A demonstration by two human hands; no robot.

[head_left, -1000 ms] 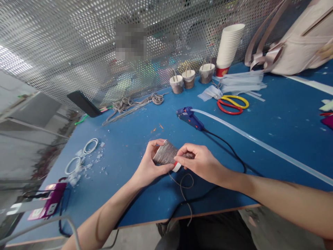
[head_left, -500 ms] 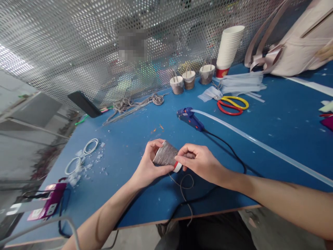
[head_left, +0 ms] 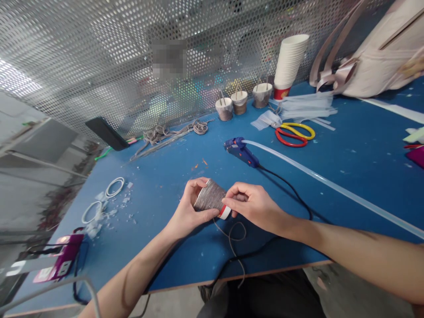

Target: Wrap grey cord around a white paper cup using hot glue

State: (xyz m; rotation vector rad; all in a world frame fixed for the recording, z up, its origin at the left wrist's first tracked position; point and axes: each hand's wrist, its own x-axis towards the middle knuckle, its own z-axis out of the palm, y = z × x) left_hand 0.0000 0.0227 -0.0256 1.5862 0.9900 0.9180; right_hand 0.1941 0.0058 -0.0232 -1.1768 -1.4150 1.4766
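Note:
A paper cup (head_left: pixel 212 195), wound with grey-brown cord except for a red and white band near one end, is tilted on its side above the blue table (head_left: pixel 159 247). My left hand (head_left: pixel 192 206) is wrapped round it, thumb along the near side. At the banded end, my right hand (head_left: pixel 247 198) pinches with thumb and index finger against the cup; whether cord is between those fingertips is hidden. Loose cord (head_left: pixel 233 249) hangs from beneath the cup, loops on the table and runs over the front edge.
Behind lie a blue glue gun (head_left: pixel 241 151) with a long glue stick, scissors (head_left: pixel 293 134), clear strips, three small cups, a cup stack (head_left: pixel 291 62) and cord bundles. White rings, scraps and a purple power strip (head_left: pixel 62 258) are at left. A black phone leans against the mesh.
My left thumb has shifted slightly back along the cup, so more of the red band shows. Both hands stay around the cup; the whole view has shifted slightly.

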